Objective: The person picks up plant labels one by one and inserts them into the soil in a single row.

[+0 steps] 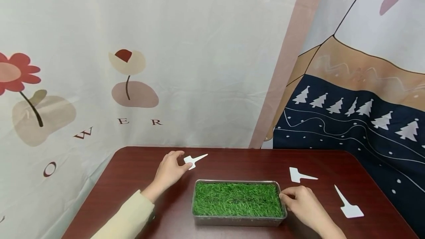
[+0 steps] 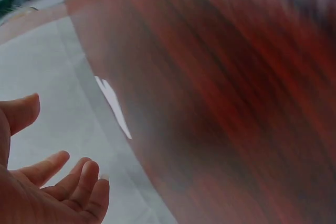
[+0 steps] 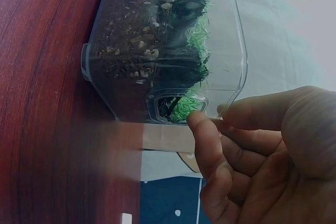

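A clear plastic box (image 1: 237, 221) stands on the table, with green grass (image 1: 237, 199) on top and dark soil with pale bits (image 3: 139, 51) showing through its wall. My right hand (image 1: 303, 204) pinches the box's right rim between thumb and index finger, close by a cut-out in its end wall. Toward the back edge, my left hand (image 1: 170, 169) reaches to a white T-shaped plant label (image 1: 192, 160), its thumb overlapping the label in the head view. In the left wrist view, the left hand's thumb and fingers (image 2: 79, 182) are spread apart with nothing between them.
Two more white plant labels lie right of the box: one toward the back (image 1: 295, 175), another (image 1: 352, 211) nearer the right edge. Behind the dark red table (image 1: 232, 163) hangs a printed curtain (image 1: 206, 65) with flowers, letters and trees.
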Demonstrator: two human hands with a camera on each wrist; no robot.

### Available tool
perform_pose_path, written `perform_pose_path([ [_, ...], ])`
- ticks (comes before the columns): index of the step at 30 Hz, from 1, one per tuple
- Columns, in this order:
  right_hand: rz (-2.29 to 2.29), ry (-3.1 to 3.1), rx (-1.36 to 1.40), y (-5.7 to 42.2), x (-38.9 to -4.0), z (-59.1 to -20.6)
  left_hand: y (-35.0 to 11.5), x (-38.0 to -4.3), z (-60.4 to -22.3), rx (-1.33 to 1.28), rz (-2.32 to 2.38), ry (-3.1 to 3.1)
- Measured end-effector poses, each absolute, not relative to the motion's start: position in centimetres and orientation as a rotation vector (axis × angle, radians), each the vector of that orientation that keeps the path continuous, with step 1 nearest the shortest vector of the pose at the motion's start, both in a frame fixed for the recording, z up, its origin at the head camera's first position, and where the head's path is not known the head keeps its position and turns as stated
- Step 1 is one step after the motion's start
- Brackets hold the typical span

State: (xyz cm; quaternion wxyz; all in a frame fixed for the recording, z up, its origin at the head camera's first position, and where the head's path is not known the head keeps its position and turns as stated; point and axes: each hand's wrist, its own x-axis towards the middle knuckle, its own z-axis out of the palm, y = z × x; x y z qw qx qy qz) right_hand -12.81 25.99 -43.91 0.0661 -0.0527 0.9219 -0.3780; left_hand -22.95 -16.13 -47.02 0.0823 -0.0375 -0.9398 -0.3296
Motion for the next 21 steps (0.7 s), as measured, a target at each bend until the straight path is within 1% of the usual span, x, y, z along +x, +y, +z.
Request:
perform_pose_path([
  [10, -1.096, 2.808, -0.104, 25.7, -12.7, -43.9, -16.4, -25.2, -47.9, -0.152, -0.829, -2.954],
  [16, -1.079, 2.816, -0.038, 25.4, -12.9, -44.0, -16.0, -26.2, -48.2, -0.204, -0.728, -3.021],
  [21, -1.055, 2.833, -0.036, 25.3, -12.8, -43.9, -15.5, -27.0, -48.6, -0.22, -0.59, -3.073],
])
